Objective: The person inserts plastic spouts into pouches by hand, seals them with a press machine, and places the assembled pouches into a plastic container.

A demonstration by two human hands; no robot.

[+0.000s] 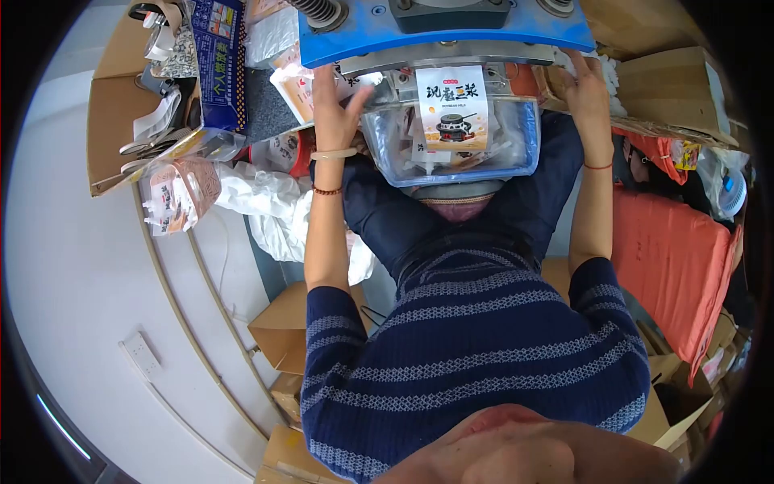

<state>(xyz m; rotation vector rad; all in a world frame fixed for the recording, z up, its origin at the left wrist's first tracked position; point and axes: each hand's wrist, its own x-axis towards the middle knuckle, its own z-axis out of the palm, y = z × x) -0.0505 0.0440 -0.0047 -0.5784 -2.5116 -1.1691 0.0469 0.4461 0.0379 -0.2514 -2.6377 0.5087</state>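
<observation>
A blue press plate [451, 42] on coil springs spans the top of the view, with a metal bar [451, 58] beneath it. Hanging down from under the bar is a printed soybean milk bag [453, 109], in front of a blue plastic bin [528, 149] that holds clear and printed bags. My left hand [333, 113] is at the press's left end, its thumb held apart from the fingers; the fingertips are partly hidden by the plate. By the right end is my right hand [587, 97], with its fingers apart and their tips partly hidden too. Neither hand shows anything held.
More printed bags [294, 93] lie left of my left hand. An open cardboard box [121, 89] with assorted items stands at the far left, beside a blue printed package [222, 64]. Cardboard [677, 93] and a red padded sheet [673, 258] are at the right.
</observation>
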